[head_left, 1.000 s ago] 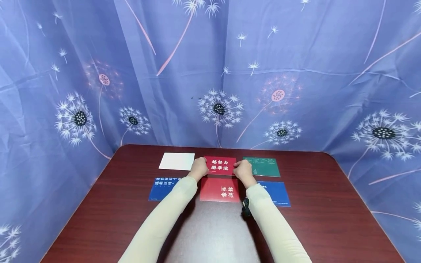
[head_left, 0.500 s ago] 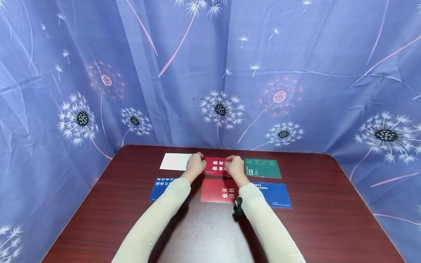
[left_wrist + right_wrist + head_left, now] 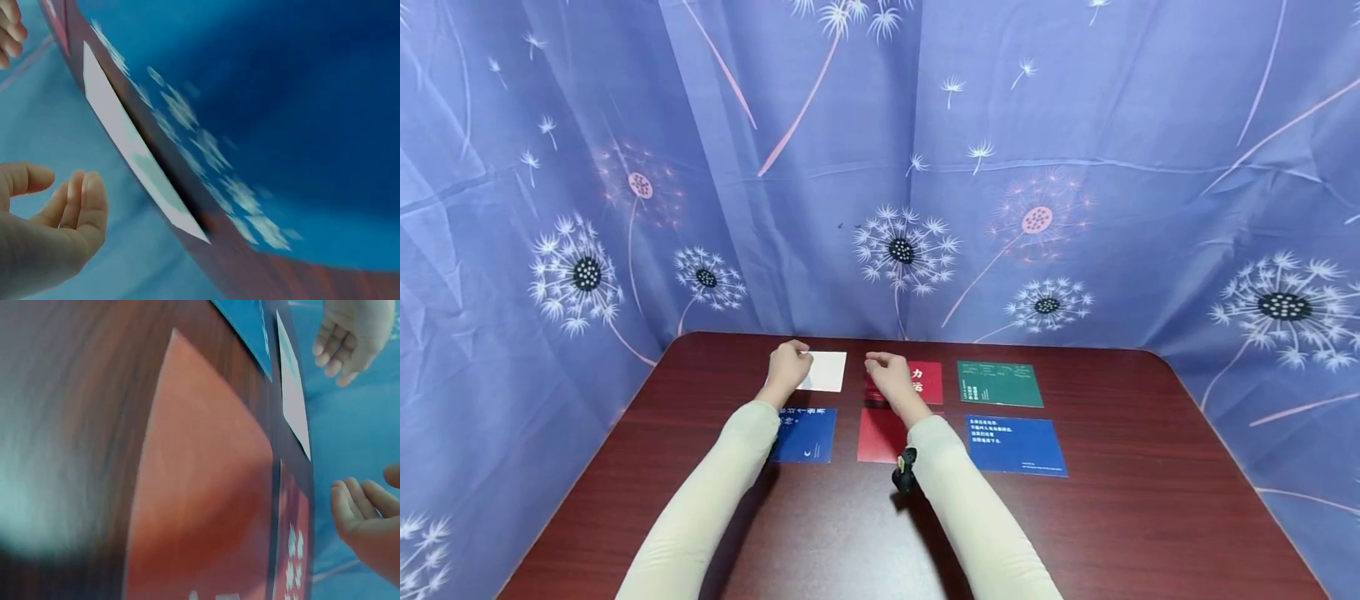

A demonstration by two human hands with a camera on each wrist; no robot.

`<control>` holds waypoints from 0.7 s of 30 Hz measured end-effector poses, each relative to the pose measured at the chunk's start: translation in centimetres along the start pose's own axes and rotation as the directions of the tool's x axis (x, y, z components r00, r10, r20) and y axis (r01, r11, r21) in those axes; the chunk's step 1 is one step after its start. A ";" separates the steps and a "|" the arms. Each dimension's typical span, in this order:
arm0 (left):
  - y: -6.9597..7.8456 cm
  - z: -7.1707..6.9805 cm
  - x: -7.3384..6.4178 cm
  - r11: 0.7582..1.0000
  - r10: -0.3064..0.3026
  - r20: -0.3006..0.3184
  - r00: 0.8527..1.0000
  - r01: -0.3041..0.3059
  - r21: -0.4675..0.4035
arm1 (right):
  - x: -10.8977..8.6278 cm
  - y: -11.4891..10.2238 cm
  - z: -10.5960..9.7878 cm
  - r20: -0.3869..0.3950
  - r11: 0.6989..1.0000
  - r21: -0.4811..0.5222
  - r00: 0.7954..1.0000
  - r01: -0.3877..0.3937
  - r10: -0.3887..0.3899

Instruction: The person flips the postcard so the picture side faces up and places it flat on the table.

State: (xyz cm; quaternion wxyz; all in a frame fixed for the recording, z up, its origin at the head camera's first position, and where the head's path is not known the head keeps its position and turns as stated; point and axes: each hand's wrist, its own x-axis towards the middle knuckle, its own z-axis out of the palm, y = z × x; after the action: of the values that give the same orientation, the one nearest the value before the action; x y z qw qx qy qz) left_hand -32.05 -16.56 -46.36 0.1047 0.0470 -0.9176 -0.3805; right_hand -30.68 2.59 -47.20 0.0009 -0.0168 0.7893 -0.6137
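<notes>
My left hand hovers over the left end of a white card in the back row. The left wrist view shows its fingers loosely bent, thumb apart, with nothing between them. My right hand is above a red card with white characters and covers its left part. In the right wrist view that hand's fingers curve loosely and hold nothing. Nearer me lies a second red card, partly behind the right forearm. A blue card sits below the white one, its left side hidden by the left arm.
A green card lies at the back right, with another blue card in front of it. All rest flat on a dark reddish wooden table. A blue dandelion-print curtain hangs behind the table. A black ornament hangs at the right cuff.
Both hands have left the sides of the back red card and moved left. The left hand now is over the white card, the right over the red card's left part. The cards stay in place.
</notes>
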 end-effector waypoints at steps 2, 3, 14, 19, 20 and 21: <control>-0.9 -0.6 0.1 0.999 -0.043 0.021 0.999 0.043 -0.016 | -0.2 -0.2 0.8 0.044 0.996 0.069 0.998 -0.047 0.044; -1.4 -0.9 0.2 0.998 -0.061 0.035 0.998 0.062 -0.025 | -0.3 -0.4 1.2 0.064 0.992 0.100 0.995 -0.076 0.070; -4.1 -2.7 0.8 0.962 -0.223 0.051 0.974 0.228 -0.150 | -1.0 -1.4 3.6 0.195 0.958 0.174 0.961 -0.229 0.195; -4.8 -2.9 0.7 0.935 -0.277 0.070 0.958 0.285 -0.209 | -1.0 -1.2 4.1 0.208 0.950 0.174 0.953 -0.259 0.222; -4.9 -2.9 0.7 0.930 -0.287 0.075 0.955 0.296 -0.218 | -1.0 -1.1 4.2 0.213 0.948 0.176 0.951 -0.265 0.226; -5.0 -2.9 0.7 0.924 -0.296 0.082 0.952 0.307 -0.229 | -1.0 -1.1 4.3 0.218 0.946 0.181 0.949 -0.270 0.229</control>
State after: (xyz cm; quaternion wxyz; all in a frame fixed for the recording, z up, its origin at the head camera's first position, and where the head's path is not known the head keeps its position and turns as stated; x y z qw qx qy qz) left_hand -32.00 -22.23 -47.78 0.0290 0.1658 -0.8492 -0.5006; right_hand -29.55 -1.78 -47.23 0.1576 0.0240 0.7123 -0.6835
